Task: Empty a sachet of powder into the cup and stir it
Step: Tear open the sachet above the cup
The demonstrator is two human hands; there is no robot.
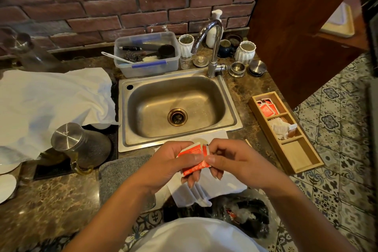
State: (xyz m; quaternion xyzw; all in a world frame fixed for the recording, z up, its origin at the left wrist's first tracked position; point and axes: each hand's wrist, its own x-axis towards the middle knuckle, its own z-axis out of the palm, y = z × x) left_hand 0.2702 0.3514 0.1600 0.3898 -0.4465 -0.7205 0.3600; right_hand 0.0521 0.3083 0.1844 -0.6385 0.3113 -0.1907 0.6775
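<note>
Both hands hold a small red sachet (pixel 193 159) just in front of the sink. My left hand (pixel 171 163) grips its body from the left, thumb on top. My right hand (pixel 231 159) pinches the sachet's top right corner, which is torn partly away from the rest. Behind the hands only a pale rounded rim (pixel 198 141) peeks out above the sachet, on a white cloth (pixel 214 186); I cannot tell whether it is the cup.
A steel sink (pixel 229 96) with a tap (pixel 212 47) lies ahead. At right stands a wooden tray (pixel 306 161) with more red sachets (pixel 267 107). A steel-lidded glass jug (pixel 79 145) and white cloth sit at left, a grey mat (pixel 120 180) nearby, a black bin bag (pixel 245 213) below.
</note>
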